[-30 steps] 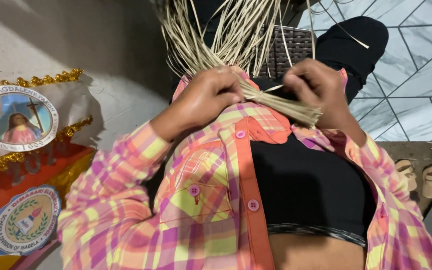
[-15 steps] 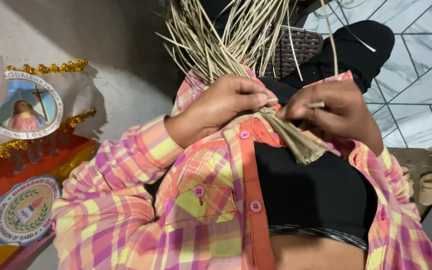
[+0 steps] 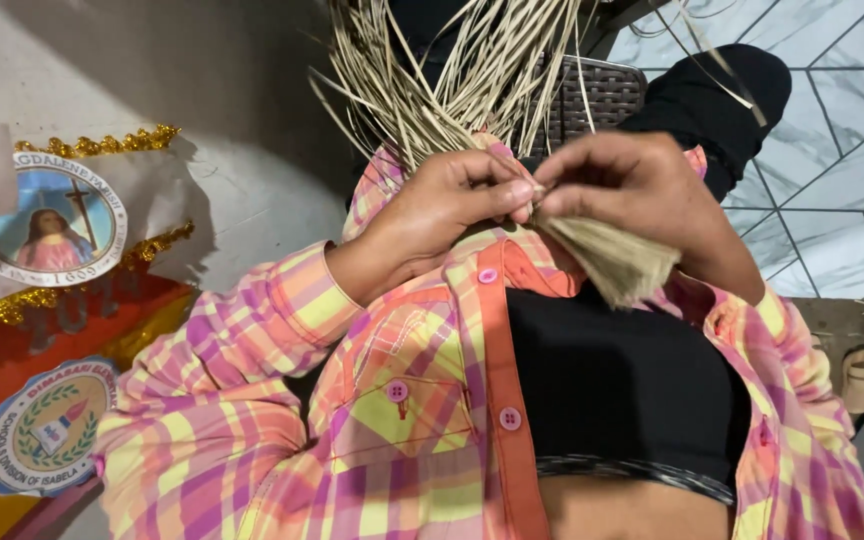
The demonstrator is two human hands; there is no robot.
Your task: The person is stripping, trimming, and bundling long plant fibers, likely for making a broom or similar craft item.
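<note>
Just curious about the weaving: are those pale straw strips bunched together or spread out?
Both: the straw strips fan out above, while the left hand and right hand pinch their lower ends into a tight bundle.

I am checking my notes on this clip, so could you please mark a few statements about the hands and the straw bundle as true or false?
1. Both hands grip one bundle of pale dry stalks. True: the left hand and right hand meet on the bundle.
2. The trimmed ends of the bundle point down toward the chest. True: the cut ends hang over the black top.
3. The person wears a plain blue shirt. False: the shirt is pink, orange and yellow plaid.
4. The loose stalks fan out toward the bottom of the picture. False: they spread toward the top.
5. The floor at right is carpeted. False: the floor is pale tile.
</note>
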